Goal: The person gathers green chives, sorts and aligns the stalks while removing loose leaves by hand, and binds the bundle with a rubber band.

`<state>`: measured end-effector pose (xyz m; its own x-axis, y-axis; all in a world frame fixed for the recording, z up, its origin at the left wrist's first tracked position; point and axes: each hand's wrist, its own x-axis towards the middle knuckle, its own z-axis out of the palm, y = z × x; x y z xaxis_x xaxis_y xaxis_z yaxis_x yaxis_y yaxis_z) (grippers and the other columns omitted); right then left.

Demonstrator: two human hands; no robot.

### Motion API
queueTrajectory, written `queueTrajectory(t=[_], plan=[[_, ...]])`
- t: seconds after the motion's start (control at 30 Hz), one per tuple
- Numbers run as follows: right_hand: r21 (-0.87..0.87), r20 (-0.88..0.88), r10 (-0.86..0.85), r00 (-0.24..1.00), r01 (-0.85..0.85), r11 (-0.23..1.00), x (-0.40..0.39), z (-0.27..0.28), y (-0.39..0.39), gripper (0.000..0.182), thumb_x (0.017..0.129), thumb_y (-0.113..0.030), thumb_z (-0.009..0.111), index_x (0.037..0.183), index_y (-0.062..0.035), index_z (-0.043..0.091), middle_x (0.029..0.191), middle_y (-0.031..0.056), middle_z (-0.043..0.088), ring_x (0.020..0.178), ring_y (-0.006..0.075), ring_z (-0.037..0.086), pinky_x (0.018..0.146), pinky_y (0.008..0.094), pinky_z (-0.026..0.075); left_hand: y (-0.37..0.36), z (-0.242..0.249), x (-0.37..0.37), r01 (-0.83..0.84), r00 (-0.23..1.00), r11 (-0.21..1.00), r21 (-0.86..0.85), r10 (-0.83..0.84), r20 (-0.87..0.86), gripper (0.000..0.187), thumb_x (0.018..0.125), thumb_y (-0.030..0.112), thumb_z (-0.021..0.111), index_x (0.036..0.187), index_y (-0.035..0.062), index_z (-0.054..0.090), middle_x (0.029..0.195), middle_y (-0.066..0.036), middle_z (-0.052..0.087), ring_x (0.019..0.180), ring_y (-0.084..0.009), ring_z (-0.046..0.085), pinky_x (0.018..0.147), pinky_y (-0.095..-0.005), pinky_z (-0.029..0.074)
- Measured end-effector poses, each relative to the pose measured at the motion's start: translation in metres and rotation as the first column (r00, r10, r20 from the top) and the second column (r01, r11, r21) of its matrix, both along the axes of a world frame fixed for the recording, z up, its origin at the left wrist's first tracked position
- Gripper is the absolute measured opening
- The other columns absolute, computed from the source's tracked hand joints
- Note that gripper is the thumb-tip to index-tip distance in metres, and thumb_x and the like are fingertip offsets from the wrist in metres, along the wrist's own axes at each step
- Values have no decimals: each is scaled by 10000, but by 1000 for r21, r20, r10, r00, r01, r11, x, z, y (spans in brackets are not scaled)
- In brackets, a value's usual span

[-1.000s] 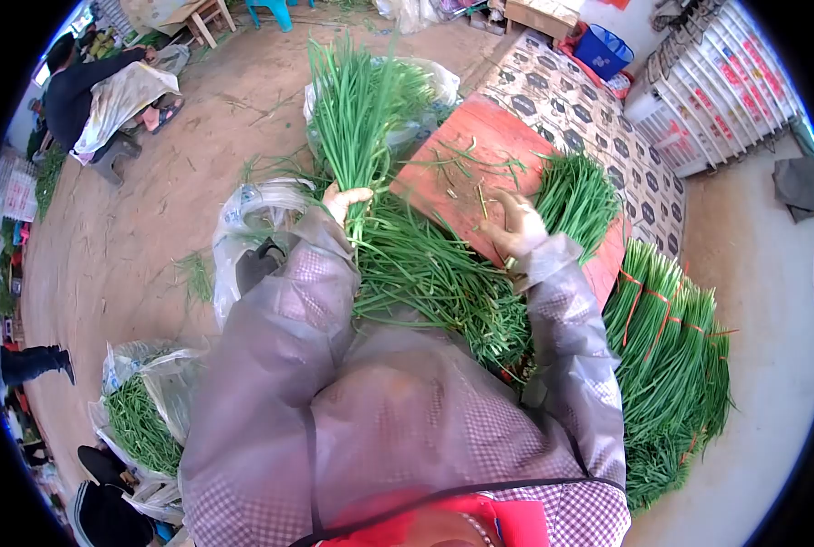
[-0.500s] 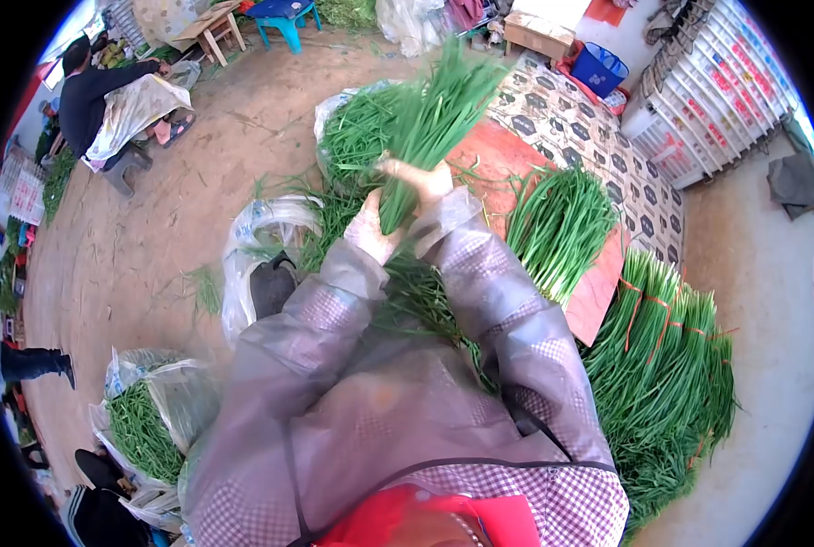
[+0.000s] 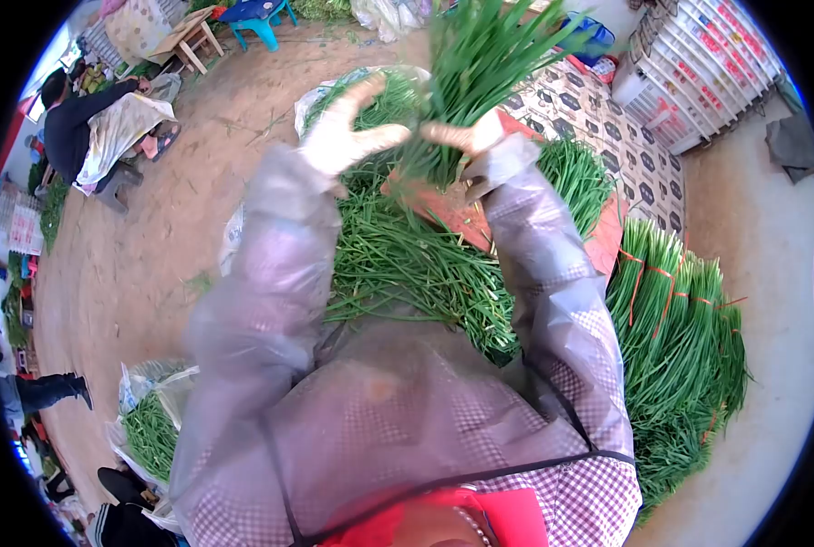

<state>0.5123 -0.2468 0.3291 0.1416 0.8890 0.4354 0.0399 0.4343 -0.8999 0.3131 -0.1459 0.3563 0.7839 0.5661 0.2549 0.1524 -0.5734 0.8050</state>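
Observation:
In the head view, my right hand (image 3: pixel 476 137), in a pale glove, grips a bunch of long green chives (image 3: pixel 493 59) near its lower part. The leaves fan out upward and are partly blurred. My left hand (image 3: pixel 347 135), gloved too, is just left of the bunch with thumb and fingers spread, holding nothing. Below both hands, loose chives (image 3: pixel 416 264) are heaped in front of my lap. Beyond the right forearm, a sorted pile of chives (image 3: pixel 575 178) lies on a reddish board (image 3: pixel 610 239).
Chive bundles tied with red bands (image 3: pixel 671 346) are stacked at right. Behind the left hand is a plastic bag (image 3: pixel 311 102) of greens; another bag (image 3: pixel 181 387) is at lower left. A seated person (image 3: pixel 78 123) works at far left. A white rack (image 3: pixel 699 77) stands upper right.
Both hands have moved up and away from me. The left hand has let go of the chives and spread open to the left. The right hand carries the bunch farther right.

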Motion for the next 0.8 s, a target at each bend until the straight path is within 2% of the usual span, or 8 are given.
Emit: queueTrajectory(t=[0.07, 0.2, 0.23, 0.37, 0.57, 0.6, 0.77, 0.8], plan=[[-93, 85, -4, 996, 12, 996, 8, -85, 32, 678, 651, -148, 822, 1239, -29, 505, 1139, 91, 608, 1072, 211, 561, 939, 356, 442, 6, -59, 36, -113, 968, 954, -277, 43, -247, 976, 672, 397, 792, 1428, 112, 243, 1435, -162, 314, 1326, -312, 293, 1079, -404, 272], [-61, -195, 78, 978, -91, 994, -9, -119, 40, 659, 650, -224, 830, 1209, -25, 542, 1127, 111, 614, 1057, 211, 573, 937, 339, 450, -28, -57, 44, 173, 973, 808, -562, -53, 224, 645, 690, 244, 808, 1206, -6, 512, 1194, -108, 571, 1120, -190, 518, 976, -340, 396], [-132, -235, 130, 963, -164, 978, -9, -115, 41, 612, 657, -203, 826, 1180, -25, 564, 1104, 109, 624, 1023, 205, 589, 905, 334, 471, -20, -63, 42, -8, 996, 849, -528, 52, 68, 555, 689, 194, 809, 1146, 5, 556, 1100, -83, 620, 1020, -181, 574, 911, -325, 444], [-197, 42, 310, 950, -296, 935, -37, -28, 24, 468, 683, -123, 804, 1106, -47, 619, 1015, 87, 655, 937, 191, 615, 821, 329, 503, -28, -17, 12, 219, 914, 786, -578, 41, 403, 472, 704, 29, 740, 1147, 23, 576, 1084, -111, 633, 966, -200, 613, 852, -323, 496], [-370, -359, 463, 810, -579, 726, -105, -9, 18, 466, 725, -104, 753, 1151, -44, 574, 1008, 73, 637, 986, 201, 586, 835, 350, 476, -41, 18, -50, 250, 925, 650, -718, 58, 376, 412, 808, 69, 626, 1194, -33, 524, 1089, -140, 619, 1008, -238, 596, 832, -326, 516], [-423, -404, 491, 771, -634, 647, -115, -11, 18, 496, 750, -117, 728, 1200, -45, 533, 1047, 74, 619, 1030, 204, 568, 863, 351, 458, -41, 12, -59, 234, 905, 581, -779, 162, 393, 384, 803, 99, 659, 1154, 7, 534, 836, -99, 626, 908, -260, 627, 769, -370, 538], [-493, 181, 742, 646, -593, 636, -149, -77, -2, 498, 721, -217, 764, 1133, -25, 561, 964, 65, 635, 867, 174, 604, 796, 320, 474, -31, 0, -142, 197, 688, 420, -886, 585, 430, 140, 866, 153, 591, 943, 54, 530, 705, -27, 545, 939, -288, 601, 890, -431, 481], [-581, 55, 745, 665, -586, 565, -154, -88, -15, 445, 739, -251, 751, 1093, -33, 593, 867, 49, 634, 751, 145, 593, 680, 284, 462, -15, -16, -167, 228, 638, 410, -883, 622, 453, 138, 872, 162, 583, 943, 57, 528, 692, -15, 529, 891, -276, 597, 878, -425, 480]])
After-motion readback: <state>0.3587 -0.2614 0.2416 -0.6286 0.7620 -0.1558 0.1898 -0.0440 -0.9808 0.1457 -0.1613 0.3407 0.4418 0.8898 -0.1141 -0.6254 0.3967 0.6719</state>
